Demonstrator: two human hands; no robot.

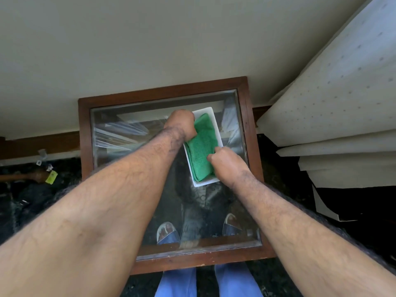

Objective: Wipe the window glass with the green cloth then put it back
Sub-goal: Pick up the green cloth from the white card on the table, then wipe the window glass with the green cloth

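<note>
The green cloth (pixel 201 146) lay folded in a white tray (pixel 216 125), its long axis running away from the person, on the window glass (pixel 128 133) in its wooden frame (pixel 84 133). Both hands touched it: left hand (pixel 181 123) at its far-left edge, right hand (pixel 225 163) at the near-right edge, fingers curled, grip hidden. Dark floor surrounded the frame; a wall stood beyond.

Before you, the green cloth (pixel 201 146) is a plain, even green and lies in a white tray (pixel 216 125). The window glass (pixel 128 133) is clear with pale streaked reflections, set in a dark reddish-brown wooden frame (pixel 162 91). Your trousers (pixel 177 284) are light blue, the floor (pixel 27 200) black with faint mottling, the wall (pixel 128 50) off-white, and the panel (pixel 342 78) cream, dotted with small grey marks.
</note>
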